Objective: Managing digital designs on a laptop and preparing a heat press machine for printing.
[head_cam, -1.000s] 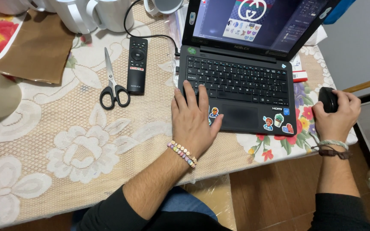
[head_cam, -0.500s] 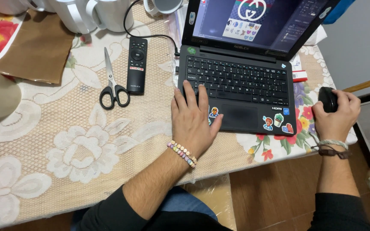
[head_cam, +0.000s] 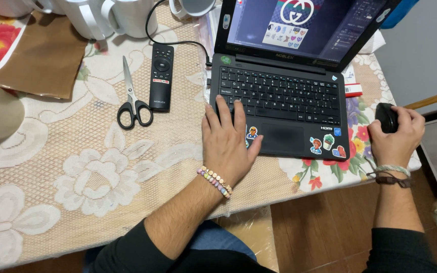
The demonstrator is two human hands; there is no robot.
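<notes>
Here, left hand [head_cam: 227, 142] fingers lie spread on the laptop [head_cam: 279, 108]; right hand [head_cam: 396, 136] seemingly cups the away-pointing mouse [head_cam: 386, 117].

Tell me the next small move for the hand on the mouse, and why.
Probably a small slide of the black computer mouse under the right hand. The left hand rests on the black laptop keys, and the screen shows a design sheet open, so pointer work seems likely.

Scissors [head_cam: 133, 99] lie left of the remote [head_cam: 161, 76], laptop [head_cam: 284, 101] right of both
</notes>
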